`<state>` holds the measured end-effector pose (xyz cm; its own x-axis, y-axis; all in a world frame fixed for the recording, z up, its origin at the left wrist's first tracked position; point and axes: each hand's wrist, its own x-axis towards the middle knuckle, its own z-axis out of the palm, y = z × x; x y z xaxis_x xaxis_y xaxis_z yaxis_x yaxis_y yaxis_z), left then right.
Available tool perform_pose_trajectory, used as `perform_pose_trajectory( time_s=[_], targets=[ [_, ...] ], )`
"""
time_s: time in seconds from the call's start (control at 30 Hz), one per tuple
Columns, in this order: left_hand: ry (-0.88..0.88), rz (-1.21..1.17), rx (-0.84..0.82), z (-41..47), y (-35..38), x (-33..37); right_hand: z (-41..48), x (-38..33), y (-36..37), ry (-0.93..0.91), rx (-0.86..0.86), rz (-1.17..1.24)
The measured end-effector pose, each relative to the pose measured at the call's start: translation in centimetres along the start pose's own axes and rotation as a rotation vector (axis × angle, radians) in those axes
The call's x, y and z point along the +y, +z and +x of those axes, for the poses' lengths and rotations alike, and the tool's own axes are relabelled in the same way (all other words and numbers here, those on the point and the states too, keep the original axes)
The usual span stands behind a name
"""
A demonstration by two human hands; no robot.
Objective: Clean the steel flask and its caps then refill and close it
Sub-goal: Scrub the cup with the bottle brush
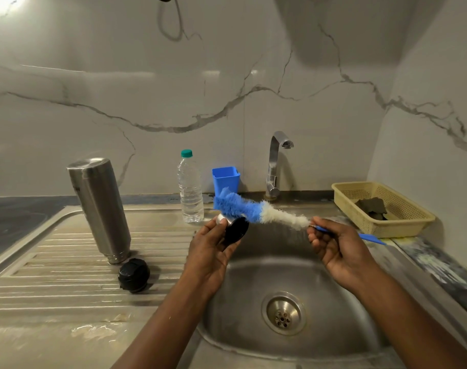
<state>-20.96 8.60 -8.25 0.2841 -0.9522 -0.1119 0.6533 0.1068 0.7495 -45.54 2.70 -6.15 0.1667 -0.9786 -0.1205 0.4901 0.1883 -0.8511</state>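
The steel flask (99, 209) stands upside down on the ribbed drainboard at the left. A black inner cap (133, 275) lies on the drainboard just in front of it. My left hand (209, 255) holds the outer cap (235, 230), black inside with a steel rim, above the sink's left edge. My right hand (333, 245) pinches the blue handle of a bottle brush (256, 210). The brush's blue and white bristles reach left and touch the top of the cap.
The steel sink basin (320, 283) with its drain (283, 313) lies below both hands. A tap (276, 163) stands behind it. A plastic water bottle (190, 187) and a blue cup (226, 179) stand at the back. A beige basket (381, 209) sits at the right.
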Motion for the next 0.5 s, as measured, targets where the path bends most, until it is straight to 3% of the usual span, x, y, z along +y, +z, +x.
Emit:
perform_pose_trajectory(
  time_s=[0.5],
  targets=[
    [0.046, -0.057, 0.039, -0.1, -0.3, 0.8, 0.0, -1.0, -0.9, -0.008, 0.041, 0.015]
  ],
)
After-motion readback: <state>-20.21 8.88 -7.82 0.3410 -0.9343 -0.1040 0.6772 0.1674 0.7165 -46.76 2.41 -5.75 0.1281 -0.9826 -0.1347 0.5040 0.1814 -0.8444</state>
